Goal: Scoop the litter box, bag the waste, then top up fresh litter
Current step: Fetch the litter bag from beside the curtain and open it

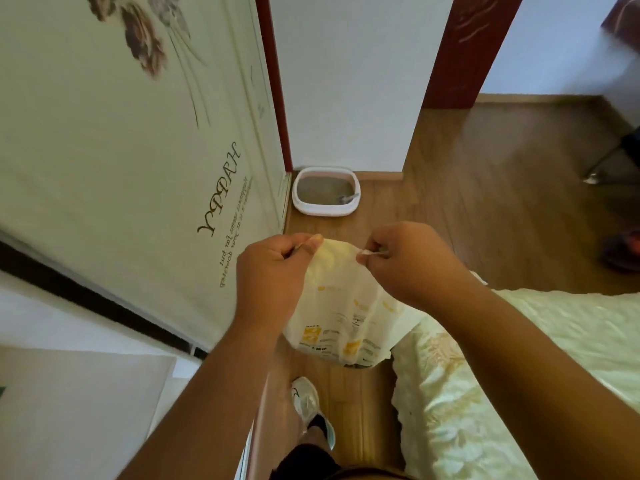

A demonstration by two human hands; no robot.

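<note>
A pale yellow printed bag [343, 306] hangs in front of me above the wooden floor. My left hand [273, 271] pinches its top left corner and my right hand [405, 261] pinches its top right corner. Farther ahead, in the corner by the wall, sits a white and pink litter box [298, 199] holding grey litter. A grey scoop [348, 198] lies inside it at the right, its handle on the rim.
A wardrobe door [138, 150] with flower print and lettering runs along the left. A bed with a pale floral cover [502, 375] fills the right foreground. My shoe [308, 403] stands on the narrow floor strip between them. A red doorframe [460, 57] and chair leg [602, 161] are beyond.
</note>
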